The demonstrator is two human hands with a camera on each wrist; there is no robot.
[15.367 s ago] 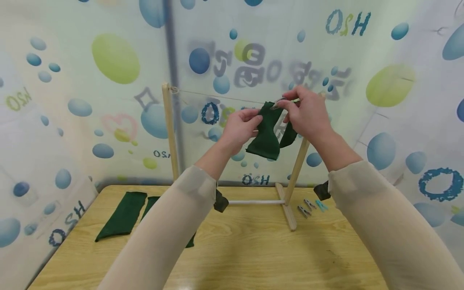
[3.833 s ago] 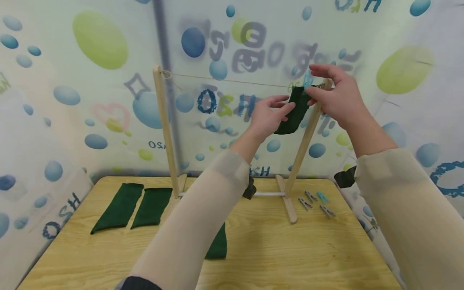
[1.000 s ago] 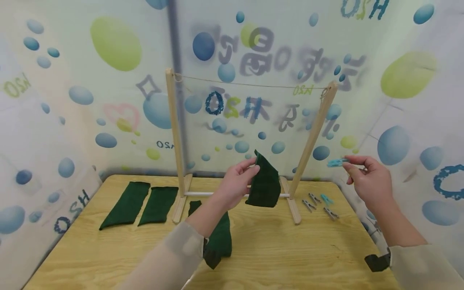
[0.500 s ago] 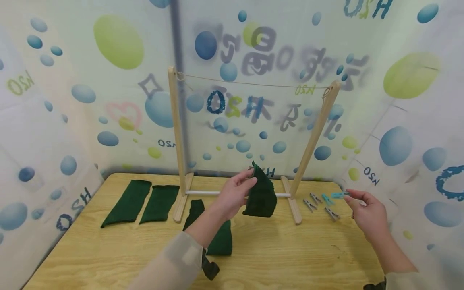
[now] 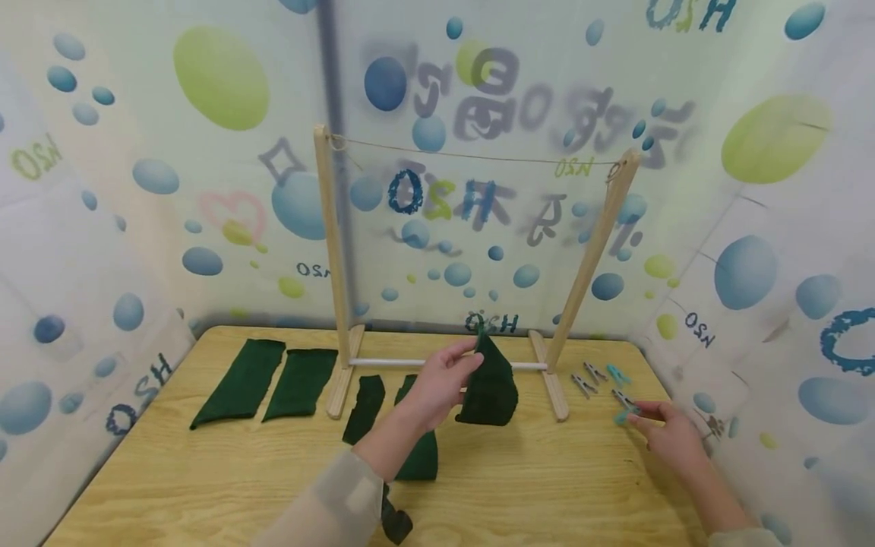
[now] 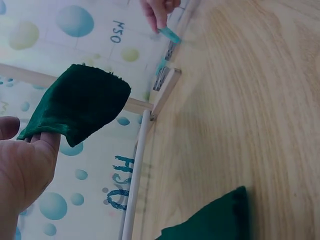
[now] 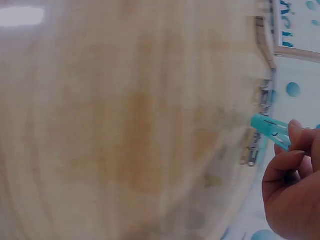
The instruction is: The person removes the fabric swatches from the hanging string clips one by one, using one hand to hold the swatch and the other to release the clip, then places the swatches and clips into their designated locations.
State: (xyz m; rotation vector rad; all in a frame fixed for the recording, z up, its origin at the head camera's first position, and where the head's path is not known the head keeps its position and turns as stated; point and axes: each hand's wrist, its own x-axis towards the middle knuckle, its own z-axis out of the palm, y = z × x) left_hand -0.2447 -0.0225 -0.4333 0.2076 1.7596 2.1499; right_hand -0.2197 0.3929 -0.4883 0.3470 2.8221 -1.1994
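My left hand (image 5: pixel 440 384) pinches a dark green cloth piece (image 5: pixel 491 391) by its upper edge, above the table between the stand's posts. The left wrist view shows this cloth (image 6: pixel 82 102) spread out beyond the fingers. Low at the table's right side, my right hand (image 5: pixel 677 441) pinches a turquoise clothespin (image 5: pixel 623 416) between thumb and fingers. It is beside a grey clothespin (image 5: pixel 623 398); whether they touch, I cannot tell. In the right wrist view the held clothespin (image 7: pixel 270 128) points away from the fingertips.
A wooden stand (image 5: pixel 593 262) has a thin string (image 5: pixel 472 156) tied between its posts. Flat green cloths (image 5: pixel 239 380) lie at the table's left, and others (image 5: pixel 364 409) nearer the middle, partly behind my left arm. Grey clothespins (image 5: pixel 584 385) and another turquoise one (image 5: pixel 617 373) lie at the right.
Earlier both hands had the cloth up at the string's right end. The cloth has since come off and down in my left hand; my right hand has lowered the turquoise clothespin towards the table.
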